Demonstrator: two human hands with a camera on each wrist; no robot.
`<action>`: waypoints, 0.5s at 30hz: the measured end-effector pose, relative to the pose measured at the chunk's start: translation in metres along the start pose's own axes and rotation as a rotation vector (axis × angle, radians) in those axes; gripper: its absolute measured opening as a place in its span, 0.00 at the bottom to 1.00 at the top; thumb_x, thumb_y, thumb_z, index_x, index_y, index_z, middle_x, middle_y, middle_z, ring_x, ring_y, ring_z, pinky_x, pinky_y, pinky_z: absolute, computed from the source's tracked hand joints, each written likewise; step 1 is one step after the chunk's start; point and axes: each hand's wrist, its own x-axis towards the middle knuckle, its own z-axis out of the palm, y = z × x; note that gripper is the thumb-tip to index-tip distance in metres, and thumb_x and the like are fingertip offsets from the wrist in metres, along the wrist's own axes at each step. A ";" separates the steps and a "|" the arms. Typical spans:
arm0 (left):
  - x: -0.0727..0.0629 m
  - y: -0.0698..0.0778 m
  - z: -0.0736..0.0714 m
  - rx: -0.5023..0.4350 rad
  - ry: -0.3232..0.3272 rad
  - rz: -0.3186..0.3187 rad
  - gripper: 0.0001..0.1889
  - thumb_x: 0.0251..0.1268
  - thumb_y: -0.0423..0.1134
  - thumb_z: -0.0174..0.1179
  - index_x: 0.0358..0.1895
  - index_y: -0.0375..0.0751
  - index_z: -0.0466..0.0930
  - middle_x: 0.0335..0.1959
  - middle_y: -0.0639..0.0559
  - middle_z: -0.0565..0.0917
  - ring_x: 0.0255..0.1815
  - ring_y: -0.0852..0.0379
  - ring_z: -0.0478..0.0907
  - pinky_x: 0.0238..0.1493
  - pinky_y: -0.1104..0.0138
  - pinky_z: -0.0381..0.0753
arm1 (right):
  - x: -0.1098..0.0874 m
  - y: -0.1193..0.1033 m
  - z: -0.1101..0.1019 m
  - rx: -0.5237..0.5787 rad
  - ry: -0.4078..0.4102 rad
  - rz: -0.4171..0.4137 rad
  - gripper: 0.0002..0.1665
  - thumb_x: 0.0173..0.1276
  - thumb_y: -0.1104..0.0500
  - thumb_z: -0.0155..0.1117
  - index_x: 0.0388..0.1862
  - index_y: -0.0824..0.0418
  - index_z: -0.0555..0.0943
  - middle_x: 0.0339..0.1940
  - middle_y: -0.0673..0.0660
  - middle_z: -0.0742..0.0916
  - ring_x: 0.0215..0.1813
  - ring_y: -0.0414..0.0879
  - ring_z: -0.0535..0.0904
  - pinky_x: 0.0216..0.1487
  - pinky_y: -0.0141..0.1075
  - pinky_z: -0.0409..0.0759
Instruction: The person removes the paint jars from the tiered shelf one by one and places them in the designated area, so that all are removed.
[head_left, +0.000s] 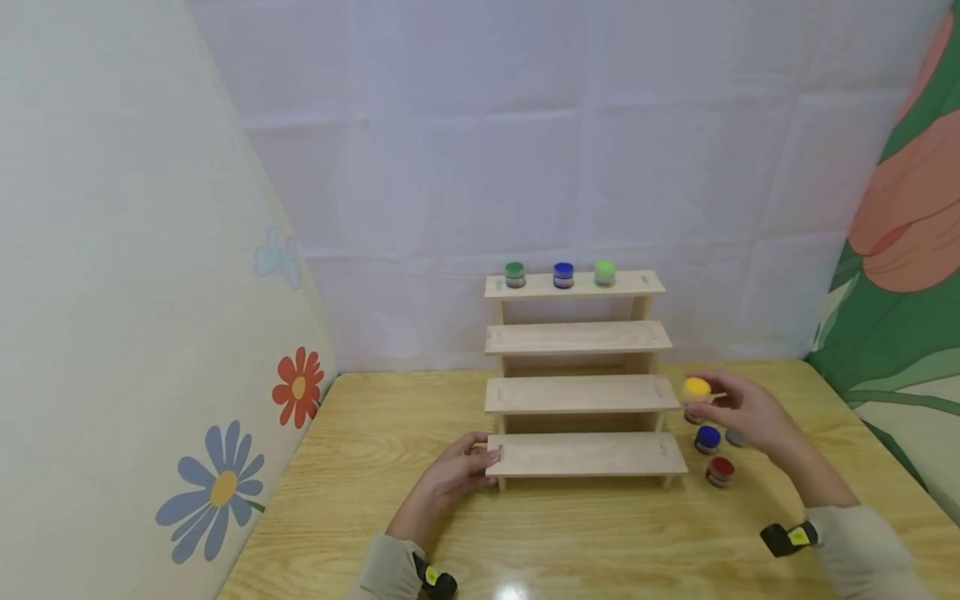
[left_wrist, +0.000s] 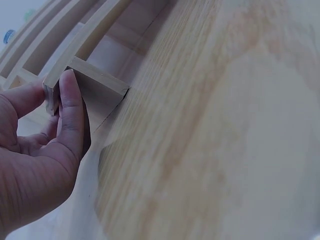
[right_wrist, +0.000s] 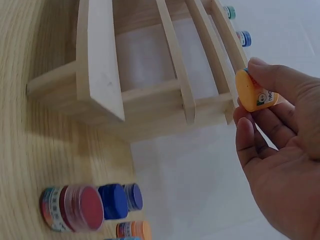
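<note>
A pale wooden stepped rack (head_left: 585, 454) stands on the table, its shelves rising toward the back. My left hand (head_left: 453, 475) grips the left end of the lowest shelf; in the left wrist view the thumb is above the board's edge and fingers (left_wrist: 71, 107) are beneath. Off the rack's right side, my right hand (head_left: 750, 412) holds a small paint jar with a yellow lid (head_left: 697, 388) between thumb and fingers, raised above the table. Printed lettering shows on this yellow jar (right_wrist: 257, 92) in the right wrist view. Three jars stand on the top shelf: dark green (head_left: 514, 275), blue (head_left: 563, 276) and light green (head_left: 604, 273).
Right of the rack, several jars stand on the table, among them a dark red one (head_left: 720, 472) and a blue one (head_left: 707, 439). An orange-lidded jar (right_wrist: 134, 230) appears low in the right wrist view. White cloth (head_left: 450, 167) hangs behind; flower-printed panels flank both sides.
</note>
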 end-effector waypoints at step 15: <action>0.000 0.001 0.001 0.002 0.008 -0.010 0.22 0.73 0.32 0.59 0.65 0.29 0.65 0.40 0.48 0.79 0.36 0.59 0.82 0.36 0.71 0.84 | -0.025 0.037 -0.016 -0.023 0.048 -0.004 0.30 0.74 0.58 0.65 0.69 0.70 0.71 0.53 0.61 0.82 0.44 0.28 0.78 0.40 0.33 0.83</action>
